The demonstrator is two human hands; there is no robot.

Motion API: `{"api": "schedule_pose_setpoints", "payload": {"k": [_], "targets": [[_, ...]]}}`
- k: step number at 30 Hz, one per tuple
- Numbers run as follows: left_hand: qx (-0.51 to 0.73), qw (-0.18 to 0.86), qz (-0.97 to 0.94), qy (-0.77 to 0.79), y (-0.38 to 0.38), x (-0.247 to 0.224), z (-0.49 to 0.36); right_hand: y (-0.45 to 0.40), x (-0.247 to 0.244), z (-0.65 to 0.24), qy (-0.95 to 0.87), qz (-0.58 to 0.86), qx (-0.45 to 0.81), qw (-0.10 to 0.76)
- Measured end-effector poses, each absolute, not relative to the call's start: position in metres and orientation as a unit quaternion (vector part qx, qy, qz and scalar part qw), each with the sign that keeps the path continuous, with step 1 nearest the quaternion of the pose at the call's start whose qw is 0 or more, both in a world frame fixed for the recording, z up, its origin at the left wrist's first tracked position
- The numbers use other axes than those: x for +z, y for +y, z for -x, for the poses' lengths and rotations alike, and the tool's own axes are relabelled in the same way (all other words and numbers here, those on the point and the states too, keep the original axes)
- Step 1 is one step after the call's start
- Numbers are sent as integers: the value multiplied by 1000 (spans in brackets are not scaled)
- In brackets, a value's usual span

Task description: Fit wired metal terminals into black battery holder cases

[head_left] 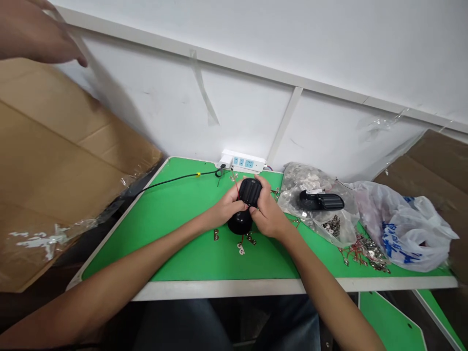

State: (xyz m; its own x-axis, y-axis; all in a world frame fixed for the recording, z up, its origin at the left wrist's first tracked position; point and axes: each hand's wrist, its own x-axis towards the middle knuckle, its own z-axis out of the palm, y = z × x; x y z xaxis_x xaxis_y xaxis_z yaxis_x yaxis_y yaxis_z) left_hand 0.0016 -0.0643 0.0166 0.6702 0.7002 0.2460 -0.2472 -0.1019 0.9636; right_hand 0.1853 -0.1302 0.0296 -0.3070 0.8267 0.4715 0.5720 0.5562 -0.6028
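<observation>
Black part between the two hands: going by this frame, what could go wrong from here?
Small metal pieces lie loose around the black part, so shifting hands might scatter them.
The thin red wire beside the left hand could snag if that hand moves.
The pile of metal bits sits near the front edge of the green table; a wide swing of the right forearm might knock some off.

A small workshop is suggested by the green-topped table (183, 195) across the middle of the frame, where loose metal parts (373, 254) are heaped at right beside a white plastic bag (420, 226). A power strip (248, 163) is set against the plain white wall (248, 112) at centre, and large cardboard (47, 146) is seen at left.
</observation>
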Motion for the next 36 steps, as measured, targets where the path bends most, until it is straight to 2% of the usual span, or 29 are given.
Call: {"api": "schedule_pose_setpoints", "payload": {"k": [3, 14, 22, 28, 36], "targets": [[370, 614, -678, 165, -63, 18, 0, -129, 30, -184, -805, 421, 133, 397], [365, 600, -689, 179, -62, 13, 2, -130, 30, -181, -816, 398, 75, 412], [384, 575, -706, 154, -61, 9, 1, -131, 35, -177, -796, 415, 126, 421], [425, 513, -726, 171, -66, 10, 2, -132, 35, -174, -765, 455, 204, 408], [454, 559, -658, 218, -91, 16, -4, -136, 33, -168, -736, 456, 245, 436]]}}
